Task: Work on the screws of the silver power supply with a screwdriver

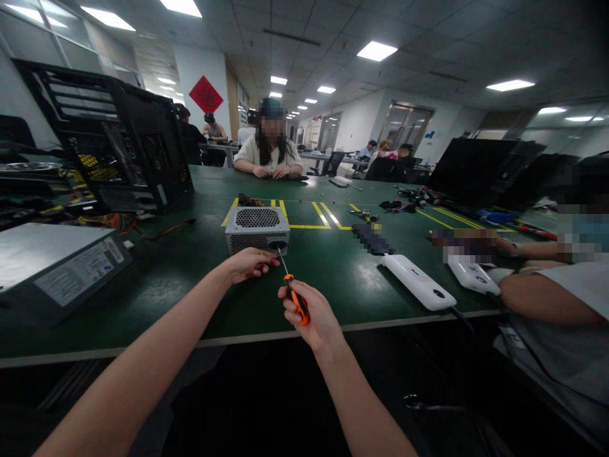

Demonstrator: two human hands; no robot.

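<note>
A grey computer power supply (257, 219) with perforated faces sits on the green table. My right hand (314, 311) is wrapped round the orange and black handle of a screwdriver (297, 298). Its thin shaft points away from me, toward the near face of the power supply, by the dark socket (278, 245). Close to the tip, my left hand (250, 263) is held low in front of that face with fingers curled and pinched. Whether anything small lies between those fingers I cannot make out, nor whether the tip touches the casing.
A larger power supply (71, 270) lies at left, before an open black computer case (114, 139). Yellow tape (309, 226) marks the table (204, 304). A white device (419, 282) lies at right, near a co-worker's arm (547, 292). Another person (271, 152) sits opposite.
</note>
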